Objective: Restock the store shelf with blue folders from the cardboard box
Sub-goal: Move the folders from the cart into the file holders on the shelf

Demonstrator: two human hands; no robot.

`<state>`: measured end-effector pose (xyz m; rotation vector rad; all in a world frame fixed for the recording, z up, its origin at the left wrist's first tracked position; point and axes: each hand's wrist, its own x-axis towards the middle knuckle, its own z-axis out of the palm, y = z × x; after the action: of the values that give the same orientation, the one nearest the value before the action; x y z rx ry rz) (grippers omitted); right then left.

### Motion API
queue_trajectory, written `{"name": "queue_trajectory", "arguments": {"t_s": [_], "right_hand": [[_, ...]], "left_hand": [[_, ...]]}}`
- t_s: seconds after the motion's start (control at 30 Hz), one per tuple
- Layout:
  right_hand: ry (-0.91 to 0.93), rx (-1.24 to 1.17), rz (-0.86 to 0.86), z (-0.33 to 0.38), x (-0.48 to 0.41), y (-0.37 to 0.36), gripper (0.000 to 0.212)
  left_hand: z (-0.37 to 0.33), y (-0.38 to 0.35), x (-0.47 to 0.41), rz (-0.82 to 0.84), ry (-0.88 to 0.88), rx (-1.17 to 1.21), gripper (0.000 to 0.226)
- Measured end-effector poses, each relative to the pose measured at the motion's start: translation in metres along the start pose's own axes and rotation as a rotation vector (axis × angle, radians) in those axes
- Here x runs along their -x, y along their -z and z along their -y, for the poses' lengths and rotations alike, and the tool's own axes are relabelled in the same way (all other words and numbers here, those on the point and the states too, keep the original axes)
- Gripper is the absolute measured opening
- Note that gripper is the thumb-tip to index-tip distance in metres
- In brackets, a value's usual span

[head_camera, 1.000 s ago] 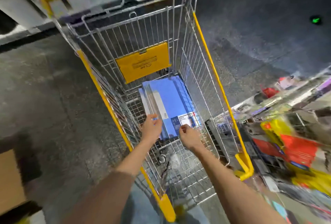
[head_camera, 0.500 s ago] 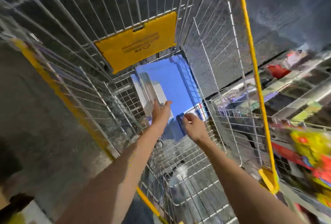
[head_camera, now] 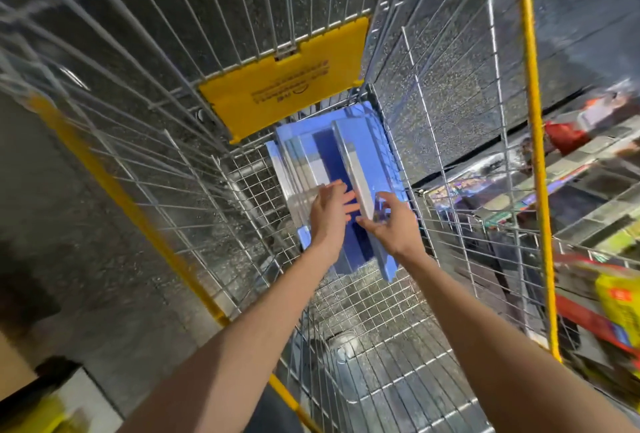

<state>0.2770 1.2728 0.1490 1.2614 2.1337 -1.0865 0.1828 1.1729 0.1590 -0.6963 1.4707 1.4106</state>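
A stack of blue folders (head_camera: 363, 141) lies at the far end of a wire shopping cart (head_camera: 450, 127), some of them wrapped in shiny plastic. Both my arms reach down into the cart. My right hand (head_camera: 391, 221) grips the near edge of the right part of the stack and tilts it up on its side. My left hand (head_camera: 329, 214) rests with straight fingers against the left part (head_camera: 298, 169) of the stack, in the gap between the two parts.
A yellow plastic flap (head_camera: 284, 93) hangs on the cart's far wall just above the folders. Yellow bumpers run along the cart's rims (head_camera: 530, 121). Store shelves with colourful goods (head_camera: 588, 190) stand to the right. A cardboard box corner (head_camera: 14, 367) shows at lower left.
The camera has dropped closer into the cart. My right hand has lifted the right part of the folder stack onto its edge, and my left hand's fingers have slid into the gap.
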Motion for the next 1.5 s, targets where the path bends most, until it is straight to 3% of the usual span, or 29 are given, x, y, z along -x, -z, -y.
{"name": "queue_trajectory", "arguments": {"t_s": [0.13,0.33,0.47,0.6,0.77,0.9,1.0,1.17,1.33,1.43,1.5], "right_hand": [[-0.005,-0.122,0.049,-0.005,-0.004,0.013,0.037],[-0.029,-0.292,0.223,-0.017,-0.007,0.035,0.03],[-0.04,-0.329,0.283,-0.021,-0.01,0.043,0.035],[-0.021,-0.34,0.28,-0.021,-0.008,0.046,0.033],[-0.027,-0.36,0.259,-0.024,-0.006,0.047,0.035],[-0.035,-0.379,0.263,-0.022,-0.004,0.053,0.031],[-0.035,-0.389,0.239,-0.025,-0.003,0.062,0.034],[-0.051,-0.319,0.182,-0.021,0.002,0.078,0.034],[0.008,-0.022,0.033,-0.016,-0.003,0.068,0.085],[0.083,0.128,-0.049,-0.018,-0.005,0.061,0.071],[0.135,0.196,-0.069,-0.018,-0.007,0.06,0.041]], "left_hand": [[0.002,-0.003,0.003,-0.052,-0.088,-0.189,0.037],[0.005,-0.004,-0.001,-0.032,0.03,-0.369,0.07],[0.006,-0.009,0.001,-0.099,-0.025,-0.311,0.073],[0.006,-0.013,-0.001,-0.105,0.052,-0.224,0.075],[0.004,-0.017,0.0,-0.146,0.025,-0.061,0.06],[-0.006,-0.033,0.003,-0.013,0.021,0.029,0.022],[-0.014,-0.044,0.008,0.021,0.026,0.064,0.025],[-0.015,-0.049,0.008,0.089,0.0,0.024,0.033],[-0.022,-0.044,0.006,0.155,-0.009,-0.02,0.042],[-0.031,-0.038,0.005,0.223,-0.009,-0.079,0.047],[-0.036,-0.035,0.005,0.271,-0.025,-0.138,0.047]]}}
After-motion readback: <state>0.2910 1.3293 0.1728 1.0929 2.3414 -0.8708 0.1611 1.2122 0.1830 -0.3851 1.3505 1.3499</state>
